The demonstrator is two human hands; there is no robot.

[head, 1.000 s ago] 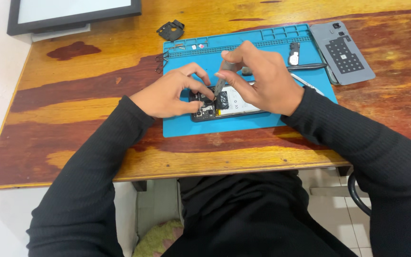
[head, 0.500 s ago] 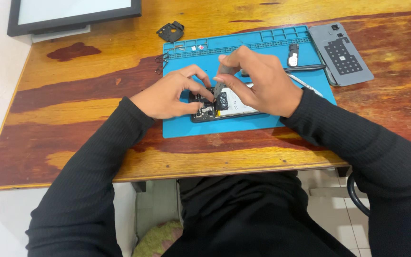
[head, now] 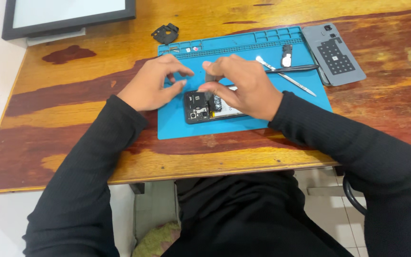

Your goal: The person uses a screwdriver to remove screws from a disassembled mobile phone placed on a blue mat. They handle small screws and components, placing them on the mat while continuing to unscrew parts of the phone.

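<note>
An opened black phone (head: 201,108), its inner boards showing, lies on a blue work mat (head: 291,97). My right hand (head: 246,88) hovers over the phone's right half and pinches a small grey tool (head: 210,78) between thumb and fingers, its tip pointing down at the phone's top end. My left hand (head: 152,84) rests on the mat's left edge, just left of the phone, with its fingers apart and nothing in them. The phone's lower part is hidden under my right hand.
A grey phone back cover (head: 337,54) lies at the mat's right edge. Thin metal tools (head: 288,76) and a small black part (head: 287,54) lie on the mat. A black plastic piece (head: 165,33) and a framed screen (head: 67,14) sit at the back of the wooden table (head: 72,109).
My left hand has come off the phone and drawn back to the left with its fingers spread. My right hand has stayed over the phone with the grey tool.
</note>
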